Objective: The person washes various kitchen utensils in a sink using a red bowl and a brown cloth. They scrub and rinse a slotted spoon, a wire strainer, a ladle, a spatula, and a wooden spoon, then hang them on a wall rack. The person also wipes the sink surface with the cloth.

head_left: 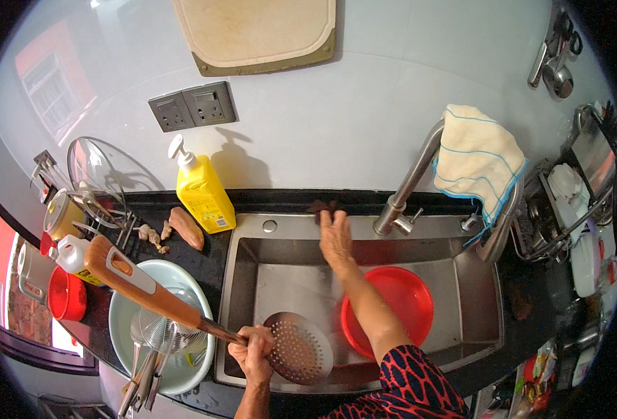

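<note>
My left hand (pixel 253 348) grips the metal shaft of a perforated skimmer ladle (pixel 298 348). Its round, holed head lies over the near left part of the stainless steel sink (pixel 293 293), and its orange-brown handle (pixel 151 288) points up to the left. My right hand (pixel 336 235) reaches over the sink's back rim, its fingertips at a dark scouring pad or cloth (pixel 325 207) by the wall; whether they grip it is unclear. Below my right forearm a red plastic basin (pixel 397 293) stands in the sink.
Left of the sink, a pale basin (pixel 209 361) holds strainers and utensils. Behind it are a yellow pump bottle (pixel 206 194), a sweet potato (pixel 187 228) and ginger (pixel 151 236). A cream cloth (pixel 479 157) hangs over the curved faucet (pixel 418 167). A dish rack (pixel 544 225) stands at the right.
</note>
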{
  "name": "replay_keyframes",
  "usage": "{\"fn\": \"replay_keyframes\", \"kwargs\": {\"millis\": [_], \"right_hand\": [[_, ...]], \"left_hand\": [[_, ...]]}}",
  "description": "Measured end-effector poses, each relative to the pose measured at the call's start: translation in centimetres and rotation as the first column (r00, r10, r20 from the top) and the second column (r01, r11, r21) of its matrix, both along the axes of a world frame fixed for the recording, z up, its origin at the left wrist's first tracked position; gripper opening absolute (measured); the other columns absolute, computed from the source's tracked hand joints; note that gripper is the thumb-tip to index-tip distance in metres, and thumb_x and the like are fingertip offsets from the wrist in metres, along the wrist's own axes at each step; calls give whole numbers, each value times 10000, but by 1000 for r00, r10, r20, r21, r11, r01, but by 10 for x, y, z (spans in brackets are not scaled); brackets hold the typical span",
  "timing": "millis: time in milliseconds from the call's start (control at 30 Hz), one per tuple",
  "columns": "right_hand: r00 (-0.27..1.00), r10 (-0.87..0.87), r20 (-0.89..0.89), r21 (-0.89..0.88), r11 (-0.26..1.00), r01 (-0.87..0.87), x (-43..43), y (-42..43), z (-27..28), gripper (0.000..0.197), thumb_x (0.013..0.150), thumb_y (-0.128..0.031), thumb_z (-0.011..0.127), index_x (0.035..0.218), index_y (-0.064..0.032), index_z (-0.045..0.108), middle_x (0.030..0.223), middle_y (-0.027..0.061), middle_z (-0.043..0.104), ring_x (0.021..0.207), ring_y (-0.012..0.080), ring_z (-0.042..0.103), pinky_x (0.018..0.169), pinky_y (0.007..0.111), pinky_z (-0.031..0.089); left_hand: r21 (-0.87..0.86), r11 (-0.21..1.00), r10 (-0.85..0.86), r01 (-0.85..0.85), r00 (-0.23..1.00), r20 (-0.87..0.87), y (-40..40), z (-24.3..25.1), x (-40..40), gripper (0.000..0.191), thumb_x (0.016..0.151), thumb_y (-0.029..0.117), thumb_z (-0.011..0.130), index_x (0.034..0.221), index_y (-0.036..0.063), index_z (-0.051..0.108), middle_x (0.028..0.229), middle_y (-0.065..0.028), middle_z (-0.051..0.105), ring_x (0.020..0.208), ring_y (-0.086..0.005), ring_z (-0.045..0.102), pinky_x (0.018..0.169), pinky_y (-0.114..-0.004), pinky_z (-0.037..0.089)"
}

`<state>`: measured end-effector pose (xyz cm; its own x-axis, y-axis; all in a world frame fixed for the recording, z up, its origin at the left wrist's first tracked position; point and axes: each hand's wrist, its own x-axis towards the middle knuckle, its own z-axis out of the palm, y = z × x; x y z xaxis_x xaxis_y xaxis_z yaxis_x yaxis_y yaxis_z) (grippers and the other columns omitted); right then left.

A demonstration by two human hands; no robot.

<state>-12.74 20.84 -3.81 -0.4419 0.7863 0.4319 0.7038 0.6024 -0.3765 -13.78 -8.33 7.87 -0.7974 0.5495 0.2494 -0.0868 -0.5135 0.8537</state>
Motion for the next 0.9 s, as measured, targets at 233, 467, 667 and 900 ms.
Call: {"fn": "replay_keyframes", "kwargs": {"millis": [233,467,667,900], "right_hand": [[964,-163,209,-20,985,171,77,10,17,321,840,-45,503,1156,-1,476,993,216,451,929,360,502,733,447,498],[983,2,-181,-369,927,-70,94,16,26,387,713,-112,561,1093,-39,558,942,238,581,871,390,575,782,450,464],[952,193,-238,17,981,-195,23,3,28,401,737,-5,549,1117,-135,531,1012,168,500,958,358,483,800,423,417],[930,367,31,-200,914,-354,31,-14,53,484,778,-218,606,1246,-259,491,1362,153,279,1264,341,268,968,548,202]], "left_hand": [[-28,997,-75,75,997,25,0,-2,8,183,864,80,495,715,-26,510,616,-64,495,466,-48,280,425,-230,207],[-72,995,-65,65,998,10,-11,-1,7,172,867,92,504,724,-2,486,636,-64,508,479,-48,299,437,-223,224],[-78,997,1,3,999,40,-8,-1,5,162,873,71,483,724,8,486,655,-61,528,481,-48,304,444,-218,242],[-224,972,109,-74,983,147,4,9,1,173,887,90,507,747,-2,552,604,55,433,497,-25,309,467,-198,233]]}}
